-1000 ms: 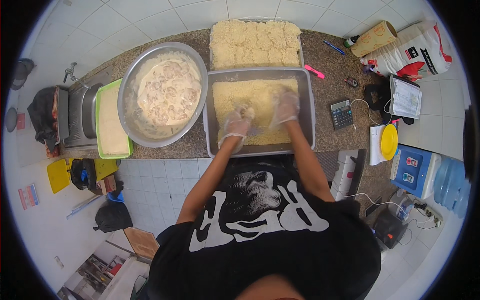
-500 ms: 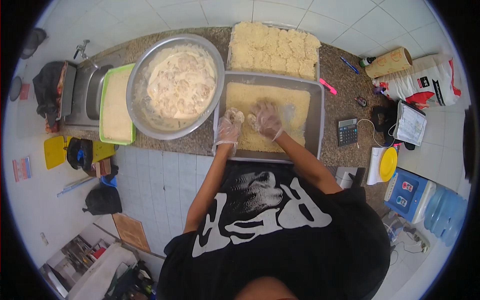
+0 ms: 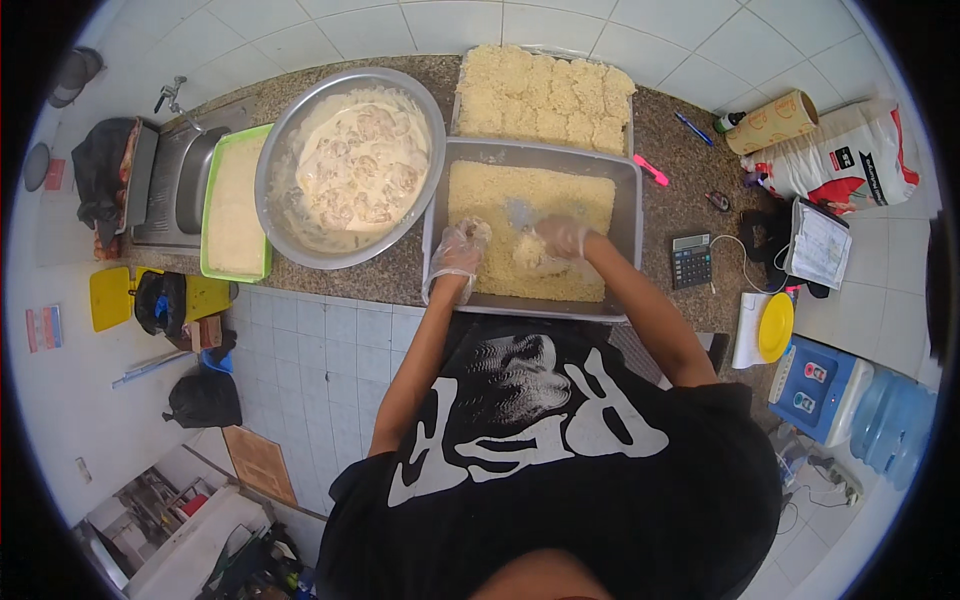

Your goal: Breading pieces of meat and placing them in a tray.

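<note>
1. The left hand (image 3: 457, 252), in a clear glove, is part-curled beside a crumbed piece (image 3: 481, 231) at the grey tray's left side; the undersides of its fingers are hidden, so I cannot tell how firmly it grips.
2. The right hand (image 3: 563, 238), also gloved, is blurred; its fingers reach a second piece (image 3: 528, 250), but how far they close on it I cannot tell.
3. Both pieces are in the grey tray (image 3: 632, 215), among crumbs (image 3: 540, 186); the forearms cover parts of its near rim.
4. In the bowl (image 3: 266, 190), thick pale batter (image 3: 360, 160) blurs the outlines of the lumps.
5. The bowl overlaps the green tray (image 3: 207, 225), hiding its right edge.
6. Crumbed rows (image 3: 545, 95) conceal the back tray's base on the worktop (image 3: 700, 165).
</note>
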The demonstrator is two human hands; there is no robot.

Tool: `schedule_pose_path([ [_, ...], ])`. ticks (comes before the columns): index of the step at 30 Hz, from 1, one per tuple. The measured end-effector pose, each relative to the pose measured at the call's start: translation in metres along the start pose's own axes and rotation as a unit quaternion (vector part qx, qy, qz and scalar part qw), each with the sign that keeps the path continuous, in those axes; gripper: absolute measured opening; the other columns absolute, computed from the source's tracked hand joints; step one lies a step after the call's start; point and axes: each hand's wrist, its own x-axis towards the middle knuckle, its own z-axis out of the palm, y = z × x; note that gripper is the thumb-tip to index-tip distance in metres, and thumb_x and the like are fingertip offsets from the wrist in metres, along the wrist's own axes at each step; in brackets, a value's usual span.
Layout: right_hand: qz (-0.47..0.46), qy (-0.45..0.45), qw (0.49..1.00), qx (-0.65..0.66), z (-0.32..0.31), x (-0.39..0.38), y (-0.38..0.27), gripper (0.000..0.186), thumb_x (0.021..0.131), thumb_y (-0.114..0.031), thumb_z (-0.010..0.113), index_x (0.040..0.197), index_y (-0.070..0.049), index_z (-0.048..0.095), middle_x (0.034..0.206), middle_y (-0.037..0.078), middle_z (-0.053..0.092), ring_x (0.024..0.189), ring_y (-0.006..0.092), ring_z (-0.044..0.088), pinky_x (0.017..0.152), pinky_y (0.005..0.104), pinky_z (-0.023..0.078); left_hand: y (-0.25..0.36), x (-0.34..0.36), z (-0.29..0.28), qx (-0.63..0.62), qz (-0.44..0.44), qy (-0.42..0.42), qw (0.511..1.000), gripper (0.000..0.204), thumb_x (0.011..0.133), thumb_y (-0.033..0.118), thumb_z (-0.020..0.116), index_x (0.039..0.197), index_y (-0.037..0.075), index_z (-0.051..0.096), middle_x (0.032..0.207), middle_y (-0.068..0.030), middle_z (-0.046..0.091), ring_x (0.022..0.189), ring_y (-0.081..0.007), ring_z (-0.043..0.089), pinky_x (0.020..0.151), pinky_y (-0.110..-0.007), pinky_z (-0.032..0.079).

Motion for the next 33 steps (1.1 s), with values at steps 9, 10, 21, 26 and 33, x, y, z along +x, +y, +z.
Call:
schedule_pose_path([
  [9, 0.164, 0.102, 0.969, 0.153, -0.015, -0.091, -0.041, 0.031, 0.084, -0.022, 0.05, 0.108, -0.009, 0.064, 0.115, 0.01, 0.062, 0.108, 0.0322, 0.058, 0.091, 0.0477, 0.044, 0.011, 0.002, 0.021, 0.341, 0.093, -0.177, 0.918, 0.039, 0.088, 0.028, 0.049, 0.113, 0.002, 0.063, 0.106, -0.0287, 0.062, 0.099, -0.0393, 0.063, 0.088, -0.043, 0.05],
  [10, 0.163, 0.1, 0.969, 0.153, 0.019, -0.091, -0.037, 0.031, 0.084, -0.022, 0.05, 0.108, -0.009, 0.064, 0.115, 0.01, 0.062, 0.108, 0.0322, 0.058, 0.091, 0.0477, 0.044, 0.001, 0.004, 0.035, 0.523, 0.206, -0.325, 0.761, 0.036, 0.087, 0.023, 0.048, 0.109, 0.0, 0.065, 0.104, -0.0288, 0.063, 0.099, -0.0385, 0.064, 0.089, -0.042, 0.05],
  [21, 0.213, 0.208, 0.952, 0.066, -0.001, -0.043, -0.032, 0.037, 0.089, -0.024, 0.048, 0.117, -0.001, 0.055, 0.109, 0.023, 0.06, 0.102, 0.0373, 0.059, 0.084, 0.0448, 0.048, 0.001, 0.008, 0.037, 0.174, 0.056, -0.212, 0.96, 0.041, 0.086, 0.026, 0.051, 0.116, -0.001, 0.057, 0.117, -0.0272, 0.059, 0.108, -0.0362, 0.059, 0.087, -0.044, 0.047],
  [26, 0.176, 0.136, 0.97, 0.094, 0.001, 0.087, -0.013, 0.052, 0.088, -0.032, 0.055, 0.131, -0.005, 0.046, 0.119, 0.022, 0.056, 0.11, 0.0326, 0.056, 0.093, 0.0424, 0.044, 0.008, 0.0, -0.008, -0.027, -0.171, -0.031, 0.984, 0.051, 0.085, 0.024, 0.06, 0.13, 0.003, 0.049, 0.119, -0.0214, 0.059, 0.111, -0.036, 0.056, 0.094, -0.04, 0.044],
  [33, 0.11, 0.35, 0.929, -0.049, 0.037, 0.087, -0.004, 0.055, 0.086, -0.041, 0.057, 0.133, -0.015, 0.048, 0.13, 0.013, 0.053, 0.113, 0.0267, 0.055, 0.102, 0.0422, 0.038, 0.009, -0.002, -0.012, -0.106, -0.085, -0.039, 0.99, 0.05, 0.084, 0.019, 0.056, 0.131, 0.003, 0.048, 0.12, -0.0229, 0.058, 0.113, -0.0363, 0.054, 0.095, -0.042, 0.043],
])
